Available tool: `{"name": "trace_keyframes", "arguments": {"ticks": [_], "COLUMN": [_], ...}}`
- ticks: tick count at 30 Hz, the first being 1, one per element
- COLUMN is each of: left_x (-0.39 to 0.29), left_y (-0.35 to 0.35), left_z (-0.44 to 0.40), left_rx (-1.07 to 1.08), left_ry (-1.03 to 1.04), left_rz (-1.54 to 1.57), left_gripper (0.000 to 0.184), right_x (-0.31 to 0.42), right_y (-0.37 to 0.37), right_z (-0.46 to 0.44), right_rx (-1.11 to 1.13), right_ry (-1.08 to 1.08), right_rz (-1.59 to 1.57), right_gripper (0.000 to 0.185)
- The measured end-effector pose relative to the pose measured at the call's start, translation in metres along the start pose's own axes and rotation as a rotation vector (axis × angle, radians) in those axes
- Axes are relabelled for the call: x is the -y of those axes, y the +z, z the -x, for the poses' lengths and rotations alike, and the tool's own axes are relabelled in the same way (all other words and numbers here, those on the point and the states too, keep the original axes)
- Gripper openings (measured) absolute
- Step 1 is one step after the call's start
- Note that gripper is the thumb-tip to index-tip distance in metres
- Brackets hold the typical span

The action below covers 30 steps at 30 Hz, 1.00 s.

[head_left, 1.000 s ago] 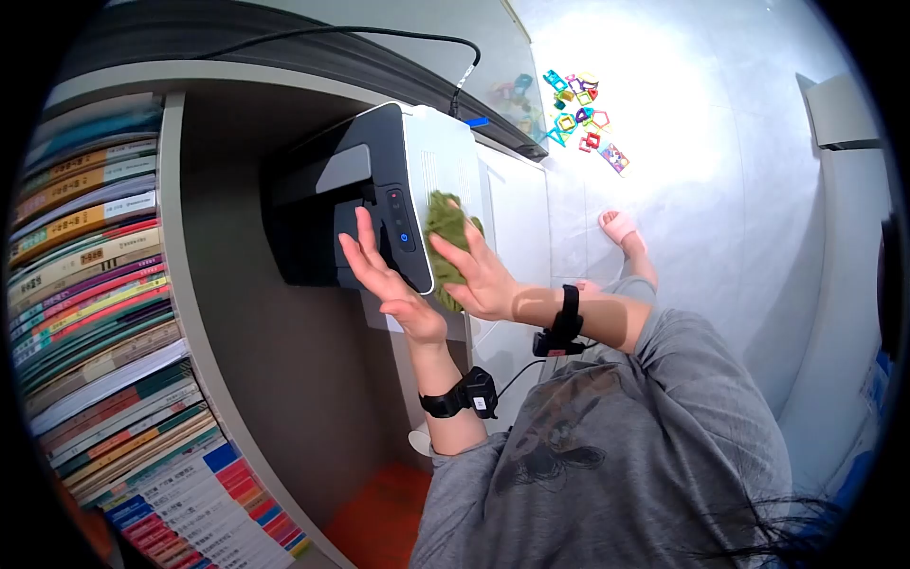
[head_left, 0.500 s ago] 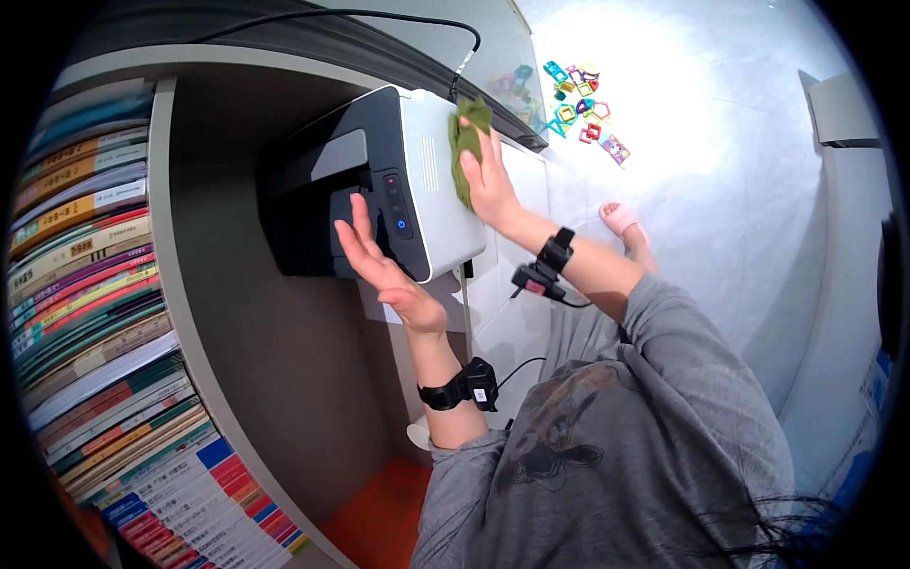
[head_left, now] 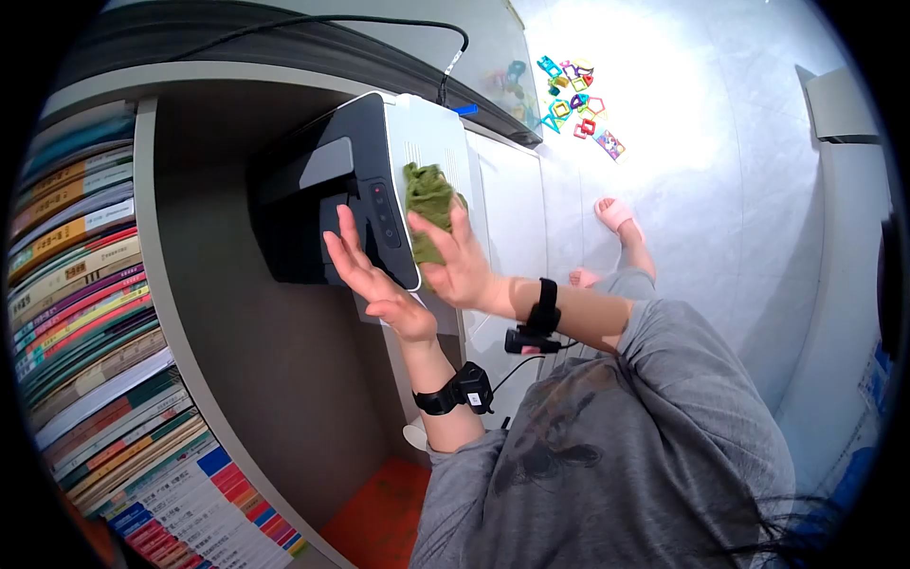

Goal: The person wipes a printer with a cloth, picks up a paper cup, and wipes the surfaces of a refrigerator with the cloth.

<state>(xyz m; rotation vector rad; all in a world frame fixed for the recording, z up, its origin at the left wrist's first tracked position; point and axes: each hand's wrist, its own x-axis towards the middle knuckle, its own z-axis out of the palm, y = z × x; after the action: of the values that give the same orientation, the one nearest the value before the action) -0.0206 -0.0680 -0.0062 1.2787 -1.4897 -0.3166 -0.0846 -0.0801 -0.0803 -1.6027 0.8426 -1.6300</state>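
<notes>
A black and white printer [head_left: 313, 237] sits in a shelf compartment, its button strip facing my hands. A crumpled green cloth [head_left: 428, 197] lies against the printer's white side, below the vent slots. My right hand [head_left: 460, 264] presses on this cloth, with its fingers partly over it and a little blurred. My left hand [head_left: 379, 294] is held in front of the printer's dark front, fingers stretched and apart, with nothing in it. Whether its fingertips touch the printer I cannot tell. Both wrists wear black straps with small devices.
Books [head_left: 85, 313] fill the shelf to the left, behind an upright divider [head_left: 156, 237]. A black cable [head_left: 379, 19] runs over the top to behind the printer. Colourful toy pieces [head_left: 572, 95] lie on the pale floor, near a foot in a pink slipper [head_left: 618, 216].
My right hand has drawn the green cloth along the white side, from near the cable end toward me. A blue piece now shows by the cable. My left hand has shifted slightly.
</notes>
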Motion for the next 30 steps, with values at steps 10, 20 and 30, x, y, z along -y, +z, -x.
{"name": "trace_keyframes", "arguments": {"ticks": [10,20,30], "left_x": [0.000,0.001,-0.004], "left_y": [-0.002,-0.006,-0.005], "left_z": [-0.003,-0.003,-0.002], "left_rx": [0.010,0.026,0.039], "left_ry": [0.053,0.014,0.008], "left_rz": [-0.145,-0.251,-0.278], "left_gripper": [0.082,0.090,0.087], "right_x": [-0.092,-0.055,-0.053], "right_y": [-0.019,-0.079,-0.055], "right_z": [0.051,0.030,0.014], "right_rx": [0.062,0.542,0.343], "right_ry": [0.473,0.555,0.521], "right_rz": [0.000,0.043,0.213], "right_gripper": [0.048,0.025,0.017]}}
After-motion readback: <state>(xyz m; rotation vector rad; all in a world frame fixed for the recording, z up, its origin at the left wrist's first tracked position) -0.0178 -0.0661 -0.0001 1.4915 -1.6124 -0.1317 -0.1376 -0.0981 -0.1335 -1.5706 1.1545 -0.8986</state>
